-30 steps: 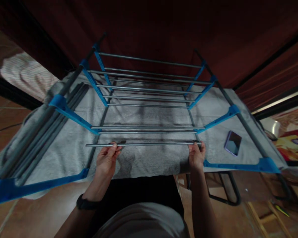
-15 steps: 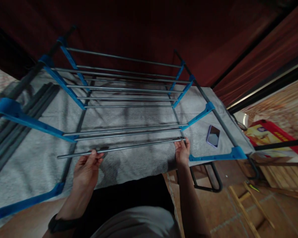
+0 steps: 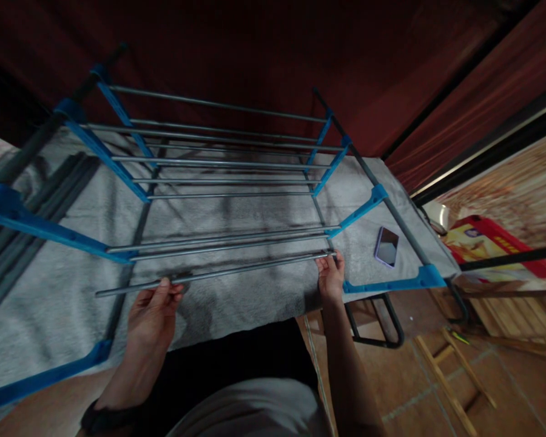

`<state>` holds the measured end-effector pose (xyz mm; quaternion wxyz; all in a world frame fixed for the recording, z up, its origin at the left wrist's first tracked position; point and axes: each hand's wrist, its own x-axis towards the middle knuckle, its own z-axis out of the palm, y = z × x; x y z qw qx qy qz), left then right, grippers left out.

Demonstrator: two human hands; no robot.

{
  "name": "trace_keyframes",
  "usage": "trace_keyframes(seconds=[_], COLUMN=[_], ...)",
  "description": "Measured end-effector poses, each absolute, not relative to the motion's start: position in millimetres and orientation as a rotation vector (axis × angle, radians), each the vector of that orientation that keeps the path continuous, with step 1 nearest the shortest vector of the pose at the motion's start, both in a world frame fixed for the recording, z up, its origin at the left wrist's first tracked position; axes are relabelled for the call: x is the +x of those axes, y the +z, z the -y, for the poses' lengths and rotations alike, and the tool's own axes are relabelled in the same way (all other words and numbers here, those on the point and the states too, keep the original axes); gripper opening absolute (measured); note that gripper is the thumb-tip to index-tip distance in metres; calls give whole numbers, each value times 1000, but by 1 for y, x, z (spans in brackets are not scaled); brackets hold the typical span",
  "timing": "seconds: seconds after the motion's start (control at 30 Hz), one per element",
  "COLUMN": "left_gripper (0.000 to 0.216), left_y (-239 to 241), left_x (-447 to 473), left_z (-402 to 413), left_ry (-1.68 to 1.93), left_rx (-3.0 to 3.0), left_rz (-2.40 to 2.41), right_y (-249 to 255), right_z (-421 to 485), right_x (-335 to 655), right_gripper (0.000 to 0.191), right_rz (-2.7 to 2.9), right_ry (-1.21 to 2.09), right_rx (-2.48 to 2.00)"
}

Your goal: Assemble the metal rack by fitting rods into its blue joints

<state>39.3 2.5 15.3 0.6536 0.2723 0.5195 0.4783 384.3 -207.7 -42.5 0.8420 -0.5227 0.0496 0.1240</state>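
A thin grey metal rod [image 3: 250, 267] spans between my two hands above the cloth. My left hand [image 3: 153, 309] pinches it near its left end, which sticks out past my fingers. My right hand [image 3: 331, 276] grips the other end, close to a blue plastic bracket [image 3: 391, 284] at the front right. Beyond the rod lies a rack frame [image 3: 234, 164] of grey tubes, with several rods fitted between blue side brackets. Another blue bracket [image 3: 50, 376] juts out at the front left, below my left hand.
A grey cloth [image 3: 236, 212] covers the table. Several loose dark tubes [image 3: 40, 212] lie at the left. To the right sit a phone [image 3: 386, 247] and, past the table edge, a red and yellow package [image 3: 482, 246]. A wooden frame [image 3: 455, 370] is on the tiled floor.
The rod is still held in both hands; its left end sits slightly lower and farther left. The whole scene has shifted a little leftward in view.
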Motion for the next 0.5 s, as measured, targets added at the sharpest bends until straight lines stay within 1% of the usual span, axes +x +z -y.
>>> trace_keyframes(seconds=[0.1,0.33,0.5], left_gripper=[37,29,26], left_y=[14,18,16], left_x=[37,40,41], left_z=[-4,-3,-2], left_ry=[1073,1065,1056], left_rx=[648,609,652], left_rz=[-1163,-1216,-1208], right_y=[-44,-43,-41], right_z=[207,205,205], right_x=[384,384,383], right_gripper=[53,65,69], right_rz=[-106,-116,-112], right_ry=[258,235,233], right_rx=[-1093,-1103,-1115])
